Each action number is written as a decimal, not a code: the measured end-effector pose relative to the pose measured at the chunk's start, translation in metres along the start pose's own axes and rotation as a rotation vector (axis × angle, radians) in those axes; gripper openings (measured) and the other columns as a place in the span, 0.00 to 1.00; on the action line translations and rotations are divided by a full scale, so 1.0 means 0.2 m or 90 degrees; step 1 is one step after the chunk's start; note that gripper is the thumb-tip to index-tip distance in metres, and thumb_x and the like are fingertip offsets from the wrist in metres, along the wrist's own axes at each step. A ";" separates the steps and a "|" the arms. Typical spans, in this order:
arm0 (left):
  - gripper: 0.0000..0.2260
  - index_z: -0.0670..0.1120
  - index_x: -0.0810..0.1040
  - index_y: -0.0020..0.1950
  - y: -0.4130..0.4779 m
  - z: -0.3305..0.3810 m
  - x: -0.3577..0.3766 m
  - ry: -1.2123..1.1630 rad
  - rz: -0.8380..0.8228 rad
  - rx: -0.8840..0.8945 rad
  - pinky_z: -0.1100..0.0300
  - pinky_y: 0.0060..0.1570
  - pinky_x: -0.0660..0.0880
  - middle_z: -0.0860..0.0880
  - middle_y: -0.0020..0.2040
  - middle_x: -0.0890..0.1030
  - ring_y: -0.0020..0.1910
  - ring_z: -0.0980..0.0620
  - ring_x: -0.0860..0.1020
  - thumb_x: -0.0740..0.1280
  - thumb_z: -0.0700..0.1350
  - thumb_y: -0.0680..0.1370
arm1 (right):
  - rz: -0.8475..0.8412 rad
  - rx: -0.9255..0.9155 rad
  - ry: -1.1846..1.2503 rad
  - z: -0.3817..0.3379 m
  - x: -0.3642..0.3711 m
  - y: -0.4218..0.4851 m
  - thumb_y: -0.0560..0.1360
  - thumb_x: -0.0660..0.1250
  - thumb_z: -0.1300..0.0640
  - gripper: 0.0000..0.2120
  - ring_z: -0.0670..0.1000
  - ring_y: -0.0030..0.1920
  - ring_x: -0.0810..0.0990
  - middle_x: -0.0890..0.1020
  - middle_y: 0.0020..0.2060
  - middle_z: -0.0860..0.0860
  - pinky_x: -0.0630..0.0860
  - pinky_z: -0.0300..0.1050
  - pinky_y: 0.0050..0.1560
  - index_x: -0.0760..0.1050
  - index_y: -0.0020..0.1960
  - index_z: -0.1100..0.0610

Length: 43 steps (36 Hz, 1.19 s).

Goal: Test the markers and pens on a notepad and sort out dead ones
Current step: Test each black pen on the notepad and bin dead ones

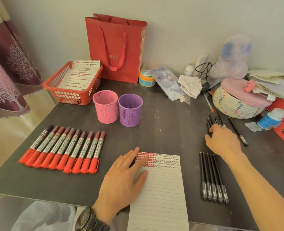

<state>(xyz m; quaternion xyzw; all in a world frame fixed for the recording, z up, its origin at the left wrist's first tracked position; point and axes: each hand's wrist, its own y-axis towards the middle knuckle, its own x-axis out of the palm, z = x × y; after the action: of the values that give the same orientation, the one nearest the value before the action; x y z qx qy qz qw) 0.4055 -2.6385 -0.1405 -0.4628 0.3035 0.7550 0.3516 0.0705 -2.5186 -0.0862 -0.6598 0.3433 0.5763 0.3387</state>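
Head view: notepad [164, 184] top rows red and black scribbles.

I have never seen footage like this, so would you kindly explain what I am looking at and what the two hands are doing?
There is no machine here: a person wears a camera on the head, so the single picture looks forward and down at their own two bare hands over a dark table.

The left hand, with a watch on its wrist, lies flat on the notepad, whose top lines already carry red and black test marks. The right hand reaches to a loose bunch of black pens; whether it has gripped one cannot be told.

A row of red markers lies on the left, and five black pens in a row lie beside the notepad. Behind stand a pink cup, a purple cup, a red basket and a red bag.
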 end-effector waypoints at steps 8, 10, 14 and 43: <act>0.22 0.63 0.64 0.76 0.00 0.00 -0.01 0.000 0.007 0.001 0.58 0.78 0.51 0.58 0.80 0.57 0.79 0.57 0.57 0.49 0.61 0.82 | -0.012 0.018 -0.002 -0.05 0.00 0.02 0.83 0.62 0.53 0.15 0.66 0.60 0.77 0.79 0.60 0.63 0.73 0.54 0.51 0.71 0.65 0.61; 0.22 0.63 0.65 0.76 0.00 0.01 -0.01 -0.007 0.006 0.001 0.58 0.77 0.52 0.57 0.80 0.58 0.78 0.56 0.58 0.50 0.60 0.82 | -0.003 0.004 0.053 -0.06 -0.01 0.00 0.83 0.61 0.54 0.17 0.65 0.62 0.76 0.79 0.62 0.62 0.74 0.56 0.57 0.71 0.69 0.61; 0.21 0.61 0.68 0.75 0.00 0.01 -0.01 -0.017 0.017 -0.002 0.58 0.76 0.54 0.56 0.79 0.62 0.77 0.55 0.61 0.53 0.59 0.82 | 0.044 -0.046 0.261 -0.11 -0.04 -0.10 0.83 0.62 0.54 0.16 0.58 0.58 0.79 0.81 0.61 0.54 0.74 0.53 0.58 0.73 0.69 0.56; 0.12 0.48 0.74 0.48 -0.04 0.30 -0.19 -0.151 -0.055 0.095 0.56 0.45 0.70 0.55 0.43 0.75 0.43 0.53 0.71 0.57 0.53 0.84 | -0.185 -0.029 1.145 -0.42 0.20 -1.06 0.64 0.78 0.33 0.27 0.50 0.29 0.73 0.75 0.32 0.53 0.71 0.42 0.30 0.82 0.50 0.54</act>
<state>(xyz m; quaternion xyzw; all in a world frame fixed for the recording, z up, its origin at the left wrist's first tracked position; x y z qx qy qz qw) 0.3946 -2.5957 -0.0836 -0.3556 0.2949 0.7640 0.4505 0.2969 -2.4785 -0.1055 -0.9037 0.3800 -0.1973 -0.0004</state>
